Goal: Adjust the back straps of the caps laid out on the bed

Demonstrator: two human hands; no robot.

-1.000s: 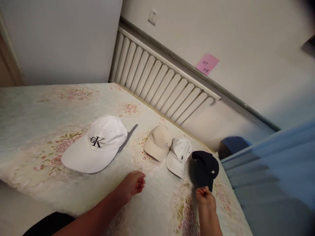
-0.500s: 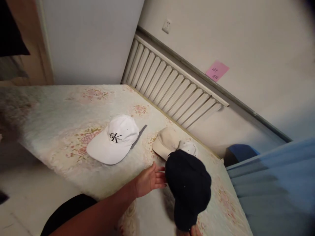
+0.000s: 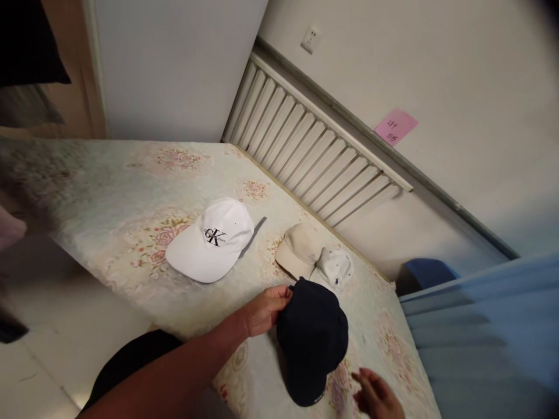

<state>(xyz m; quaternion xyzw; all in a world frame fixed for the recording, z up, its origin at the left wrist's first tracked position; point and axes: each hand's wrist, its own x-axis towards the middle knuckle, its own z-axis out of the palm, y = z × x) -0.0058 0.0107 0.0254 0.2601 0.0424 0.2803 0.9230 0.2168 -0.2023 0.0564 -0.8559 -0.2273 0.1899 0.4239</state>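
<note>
My left hand [image 3: 264, 310] grips the back edge of a dark navy cap [image 3: 312, 339], which hangs just above the floral bedspread [image 3: 131, 192] with its brim toward me. Off the cap, at the lower right, my right hand [image 3: 375, 397] is free with its fingers apart. Behind the navy cap lie a small white cap [image 3: 334, 267] and a beige cap [image 3: 298, 249], touching each other. A larger white cap with a black logo [image 3: 212, 240] sits further left on the bed.
A slatted white headboard [image 3: 318, 145] leans along the wall behind the bed, under a wall socket [image 3: 310, 39] and a pink note [image 3: 395, 126]. A blue curtain [image 3: 489, 331] hangs at the right, with a blue box [image 3: 428, 272] beside it. Pale floor lies at the left.
The navy cap was lifted off the bed by my right hand and brought toward me. My left hand has closed on its back edge, and my right hand has let go.
</note>
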